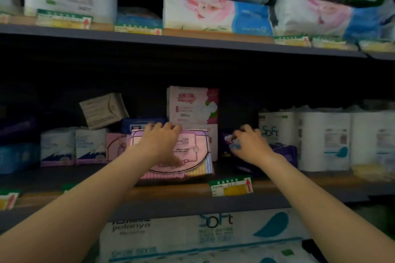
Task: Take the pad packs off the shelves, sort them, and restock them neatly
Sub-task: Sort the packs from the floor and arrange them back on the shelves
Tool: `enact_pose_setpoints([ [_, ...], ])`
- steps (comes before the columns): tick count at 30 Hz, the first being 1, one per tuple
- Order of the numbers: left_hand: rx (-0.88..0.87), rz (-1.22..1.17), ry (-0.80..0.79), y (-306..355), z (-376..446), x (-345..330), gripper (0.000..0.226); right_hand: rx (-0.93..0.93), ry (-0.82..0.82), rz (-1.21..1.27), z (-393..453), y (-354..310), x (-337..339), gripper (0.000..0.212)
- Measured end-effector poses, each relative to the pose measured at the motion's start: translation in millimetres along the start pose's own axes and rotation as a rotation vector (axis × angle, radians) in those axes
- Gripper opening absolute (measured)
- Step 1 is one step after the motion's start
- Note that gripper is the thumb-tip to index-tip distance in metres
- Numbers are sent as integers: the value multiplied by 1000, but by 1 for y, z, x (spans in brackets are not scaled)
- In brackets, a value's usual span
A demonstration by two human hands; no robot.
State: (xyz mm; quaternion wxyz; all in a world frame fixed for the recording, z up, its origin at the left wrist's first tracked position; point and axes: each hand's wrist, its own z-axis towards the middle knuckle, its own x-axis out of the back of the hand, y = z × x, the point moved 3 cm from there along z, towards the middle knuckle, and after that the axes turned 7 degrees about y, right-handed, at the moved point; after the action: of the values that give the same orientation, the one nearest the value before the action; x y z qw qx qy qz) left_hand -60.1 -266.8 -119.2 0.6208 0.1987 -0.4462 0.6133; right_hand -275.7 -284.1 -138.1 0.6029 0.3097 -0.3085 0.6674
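Gripping the pink pad pack point(192, 151) with my left hand point(161, 141); right hand point(249, 145) pinching a dark purple pack point(282, 151) beside it.

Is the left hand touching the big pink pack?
Touching. The head view shows the left hand lying flat on the front of the big pink pack, its fingers curled over the top edge.

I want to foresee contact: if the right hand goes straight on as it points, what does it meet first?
Probably the dark purple pack under the fingertips of the right hand; it seems to touch it already, though depth is unclear.
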Motion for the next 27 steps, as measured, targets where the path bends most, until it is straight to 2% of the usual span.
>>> enact_pose_setpoints([
  [3,12,-12,26,3,0,-2,96,-61,-239,-160,-3,24,-19,51],
  [5,6,-16,64,3,-1,-1,85,-68,-199,-229,-5,26,-26,44],
  [7,8,-30,143,3,-2,1,64,-62,-98,-304,-4,22,-28,39],
  [9,23,-37,256,3,-3,3,46,-63,-30,-364,-2,19,-25,40],
  [12,48,-32,390,7,-6,2,34,-69,-8,-369,-1,13,-21,45],
  [15,79,-57,423,13,-9,-5,28,-70,166,-237,-6,-3,-14,44],
  [18,93,-104,439,16,-13,-5,25,-11,417,-6,-10,-32,11,22],
  [20,109,-151,458,11,-19,1,21,-46,555,150,-14,-47,36,16],
  [23,250,-403,666,-13,-33,19,12,-82,740,407,-18,-58,71,8],
  [25,375,-599,855,-38,-48,42,11,-48,849,553,-24,-68,93,7],
  [27,428,-713,956,-64,-64,67,11,1,930,622,-31,-86,118,5],
])
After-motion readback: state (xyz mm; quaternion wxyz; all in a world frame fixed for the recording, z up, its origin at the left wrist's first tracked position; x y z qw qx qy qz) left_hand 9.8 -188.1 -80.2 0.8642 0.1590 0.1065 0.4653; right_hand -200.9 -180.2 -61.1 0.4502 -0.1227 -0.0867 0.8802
